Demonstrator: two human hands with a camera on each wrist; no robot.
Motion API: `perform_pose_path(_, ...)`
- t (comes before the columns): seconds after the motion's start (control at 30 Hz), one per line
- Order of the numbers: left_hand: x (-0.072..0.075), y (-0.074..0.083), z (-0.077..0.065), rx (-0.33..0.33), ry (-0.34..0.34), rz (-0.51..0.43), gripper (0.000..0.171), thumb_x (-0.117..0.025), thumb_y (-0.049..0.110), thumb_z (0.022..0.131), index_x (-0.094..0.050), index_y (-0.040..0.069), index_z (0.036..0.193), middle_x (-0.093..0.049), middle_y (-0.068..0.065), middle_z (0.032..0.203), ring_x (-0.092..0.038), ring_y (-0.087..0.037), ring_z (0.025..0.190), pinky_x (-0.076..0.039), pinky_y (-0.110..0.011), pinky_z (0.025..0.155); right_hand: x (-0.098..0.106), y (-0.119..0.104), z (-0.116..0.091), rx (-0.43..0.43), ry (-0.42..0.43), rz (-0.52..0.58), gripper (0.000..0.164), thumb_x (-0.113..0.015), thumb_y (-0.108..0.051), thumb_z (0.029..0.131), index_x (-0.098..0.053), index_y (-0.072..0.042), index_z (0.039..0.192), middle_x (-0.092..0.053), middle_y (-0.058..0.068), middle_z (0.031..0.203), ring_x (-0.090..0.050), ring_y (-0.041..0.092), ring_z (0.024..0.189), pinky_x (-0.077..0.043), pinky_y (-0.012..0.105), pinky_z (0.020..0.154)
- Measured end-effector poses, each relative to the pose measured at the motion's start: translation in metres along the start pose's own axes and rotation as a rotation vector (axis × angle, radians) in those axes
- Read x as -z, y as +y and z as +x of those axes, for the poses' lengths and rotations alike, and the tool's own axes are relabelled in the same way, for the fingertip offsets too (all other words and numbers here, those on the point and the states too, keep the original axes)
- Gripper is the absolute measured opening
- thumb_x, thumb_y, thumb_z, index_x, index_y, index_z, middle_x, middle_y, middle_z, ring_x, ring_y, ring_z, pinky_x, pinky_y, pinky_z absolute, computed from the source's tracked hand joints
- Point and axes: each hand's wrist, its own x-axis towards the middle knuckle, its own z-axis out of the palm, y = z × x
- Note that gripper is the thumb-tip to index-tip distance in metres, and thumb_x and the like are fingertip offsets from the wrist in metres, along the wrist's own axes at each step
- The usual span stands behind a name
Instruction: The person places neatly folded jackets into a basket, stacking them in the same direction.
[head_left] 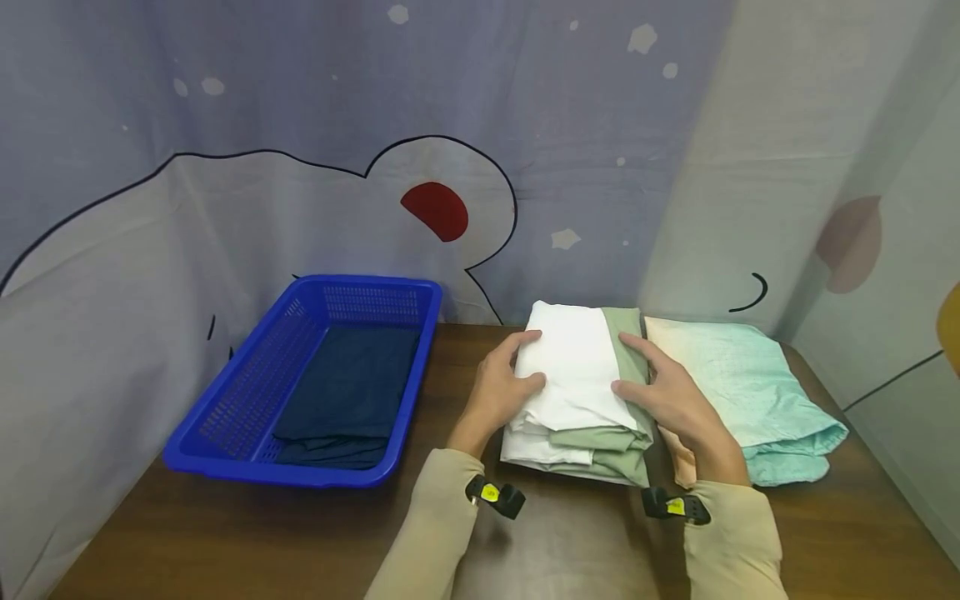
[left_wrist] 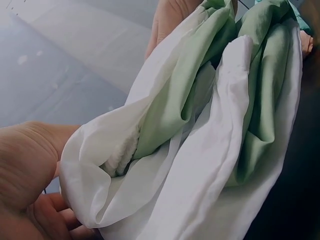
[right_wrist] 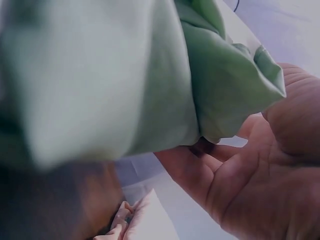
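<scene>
A thick folded bundle of white-and-green cloth [head_left: 573, 358] is between my two hands, right of the table's middle. My left hand [head_left: 501, 383] grips its left side, thumb on top. In the left wrist view, the bundle's loose white and green layers [left_wrist: 200, 170] hang in folds, with a fluffy white bit inside. On the other side my right hand [head_left: 678, 400] holds the green edge, thumb and forefinger on top. The right wrist view shows its other fingers [right_wrist: 190, 172] at the underside of the green fabric [right_wrist: 230, 85].
At the left stands a blue plastic basket [head_left: 281, 475] with folded dark navy cloth [head_left: 352, 375] inside. Just right of the bundle lies a folded cloth in peach and mint [head_left: 750, 383]. A printed curtain [head_left: 585, 150] hangs behind the brown wooden table [head_left: 262, 533].
</scene>
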Motion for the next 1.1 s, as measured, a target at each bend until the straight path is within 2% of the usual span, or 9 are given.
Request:
perform_pose_path(0.77, 0.021, 0.013, -0.004, -0.039, 0.036, 0.024, 0.061, -0.074, 0.002, 0.084, -0.066, 0.013, 0.144, -0.065, -0.015, 0.143, -0.06, -0.03, 0.128, -0.047, -0.048, 0.11, -0.006, -0.021, -0.002, 0.071, 0.034, 0.01, 0.08, -0.068, -0.015, 0.103, -0.025, -0.009, 0.169, -0.017, 0.025, 0.173, -0.015, 0.048, 0.158, -0.023, 0.069, 0.119)
perform_pose_path(1.1, 0.036, 0.021, -0.01, -0.037, 0.077, 0.055, 0.059, -0.076, 0.002, 0.085, -0.067, 0.015, 0.142, -0.066, -0.013, 0.142, -0.062, -0.029, 0.118, -0.05, -0.048, 0.103, -0.013, -0.028, -0.001, 0.109, 0.045, 0.041, 0.079, -0.068, -0.014, 0.102, -0.026, -0.009, 0.169, -0.02, 0.026, 0.172, -0.019, 0.047, 0.157, -0.026, 0.068, 0.118)
